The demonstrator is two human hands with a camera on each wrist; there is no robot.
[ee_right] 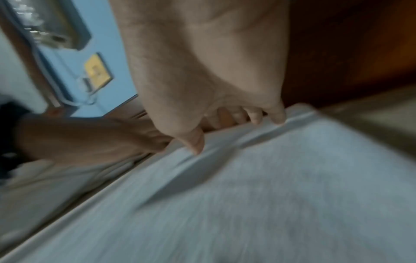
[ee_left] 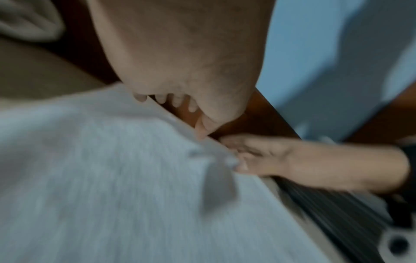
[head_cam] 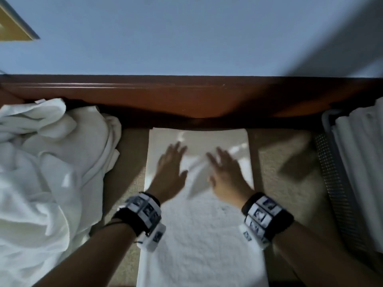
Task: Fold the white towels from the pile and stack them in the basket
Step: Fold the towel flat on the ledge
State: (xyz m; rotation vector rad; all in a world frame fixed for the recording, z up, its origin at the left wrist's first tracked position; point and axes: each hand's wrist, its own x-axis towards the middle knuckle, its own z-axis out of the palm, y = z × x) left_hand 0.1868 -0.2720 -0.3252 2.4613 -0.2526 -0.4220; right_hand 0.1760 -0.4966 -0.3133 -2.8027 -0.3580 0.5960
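Note:
A white towel (head_cam: 199,235) lies as a long strip down the middle of the beige surface, its far end against the wooden rail. Both my hands lie flat on its far half, fingers spread. My left hand (head_cam: 171,164) is on the left side, my right hand (head_cam: 223,168) on the right, with a raised crease (head_cam: 196,177) of cloth between them. In the left wrist view my left hand (ee_left: 180,99) hovers low over the towel (ee_left: 112,178). The right wrist view shows my right hand (ee_right: 225,115) with fingertips on the towel (ee_right: 270,195). The hands are blurred.
A crumpled pile of white towels (head_cam: 41,172) fills the left side. At the right edge stands a dark mesh basket (head_cam: 331,172) with folded white towels (head_cam: 360,158) inside. A brown wooden rail (head_cam: 186,96) runs across the back, with a blue wall behind it.

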